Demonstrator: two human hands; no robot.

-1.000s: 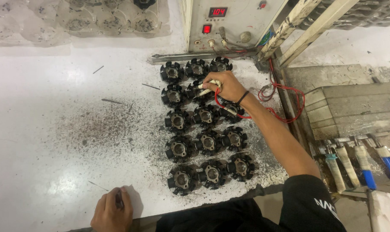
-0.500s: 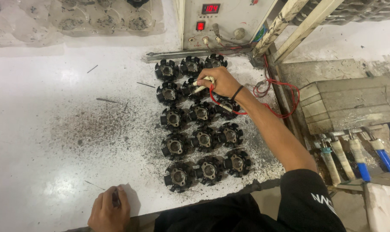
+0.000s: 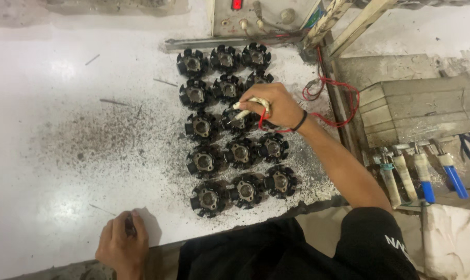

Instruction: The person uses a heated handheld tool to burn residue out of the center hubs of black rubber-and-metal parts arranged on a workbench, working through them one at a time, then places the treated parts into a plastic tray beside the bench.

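Note:
Several black toothed round motor cores (image 3: 204, 162) lie in three columns on the white, grit-covered table (image 3: 64, 129). My right hand (image 3: 274, 106) grips a white-wrapped probe (image 3: 245, 109) with red wires (image 3: 333, 98) trailing from it. The probe's tip touches a core (image 3: 234, 120) in the middle column. My left hand (image 3: 122, 246) rests at the table's near edge, fingers curled around a small dark object that I cannot make out.
A grey test box (image 3: 255, 15) with a red display and knobs stands at the back. A metal bar (image 3: 230, 42) lies before it. Wooden slats and a block (image 3: 421, 106) sit at right, with several blue- and white-handled tools (image 3: 421, 171) below.
My right hand has moved the probe nearer to me along the rows, from a core by the far end to one in the third row. The view has shifted downward.

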